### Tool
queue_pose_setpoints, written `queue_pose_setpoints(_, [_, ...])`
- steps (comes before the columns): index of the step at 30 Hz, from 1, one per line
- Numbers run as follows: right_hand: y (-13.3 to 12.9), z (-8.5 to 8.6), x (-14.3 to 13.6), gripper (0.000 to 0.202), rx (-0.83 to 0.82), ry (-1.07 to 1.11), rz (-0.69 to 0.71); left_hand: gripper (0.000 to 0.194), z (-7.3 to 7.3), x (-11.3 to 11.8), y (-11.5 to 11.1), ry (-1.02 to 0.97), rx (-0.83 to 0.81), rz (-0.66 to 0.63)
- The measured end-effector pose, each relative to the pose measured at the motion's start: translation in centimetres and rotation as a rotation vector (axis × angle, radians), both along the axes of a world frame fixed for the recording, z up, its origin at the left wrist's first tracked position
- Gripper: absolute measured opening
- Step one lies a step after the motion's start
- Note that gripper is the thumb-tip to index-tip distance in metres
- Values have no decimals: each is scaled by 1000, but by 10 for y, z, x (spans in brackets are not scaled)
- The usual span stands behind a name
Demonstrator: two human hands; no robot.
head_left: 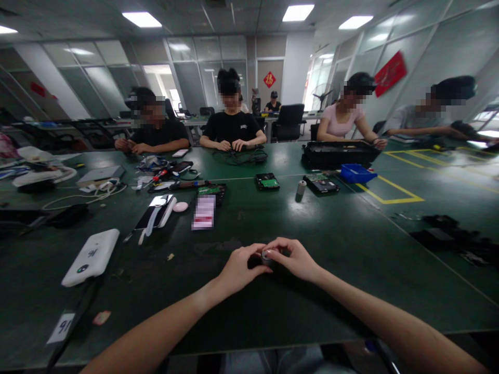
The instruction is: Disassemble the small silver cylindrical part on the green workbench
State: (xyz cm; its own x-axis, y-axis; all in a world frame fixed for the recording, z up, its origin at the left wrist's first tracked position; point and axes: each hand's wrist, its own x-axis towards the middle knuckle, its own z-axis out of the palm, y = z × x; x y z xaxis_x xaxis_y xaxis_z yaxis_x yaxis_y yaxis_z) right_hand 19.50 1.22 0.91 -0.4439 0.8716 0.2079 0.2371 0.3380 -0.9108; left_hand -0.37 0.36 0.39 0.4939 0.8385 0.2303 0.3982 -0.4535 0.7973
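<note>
In front of me, near the table's front edge, a small grey metal cylinder [267, 257] stands on the green table [351, 311]. My left hand [241, 265] curls around its left side, with thumb and fingertips closed on it. From the right, my right hand [294, 258] pinches the same cylinder, its thumb over the top. The fingers cover most of the cylinder, so its exact kind is hidden. A similar upright silver cylinder [301, 188] stands farther back, beside a hard drive [322, 183].
Beyond my hands lie another hard drive [267, 181], a blue tray [356, 173] and a lit phone [204, 212]. A white power bank [91, 257] with a cable lies left; dark parts [448, 236] lie right. Several co-workers sit opposite, one behind a black case [339, 153].
</note>
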Motion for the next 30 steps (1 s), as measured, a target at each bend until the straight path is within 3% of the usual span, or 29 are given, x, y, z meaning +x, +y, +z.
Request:
queue_pose_setpoints(3, [7, 3, 15, 25, 92, -1, -30, 47, -2, 0, 1, -11, -10, 16])
queue_pose_setpoints(7, [18, 2, 42, 17, 297, -285, -70, 46, -1, 0, 0, -33, -31, 3])
queue_pose_setpoints(14, [26, -13, 46, 17, 313, -583, -67, 49, -1, -1, 1, -31, -22, 2])
queue_pose_setpoints(22, [29, -22, 45, 28, 353, -586, -164, 49, -2, 0, 0, -35, -30, 2])
queue_pose_setpoints(30, [19, -11, 32, 12, 411, -456, -308, 48, -3, -1, 0, -35, -24, 5])
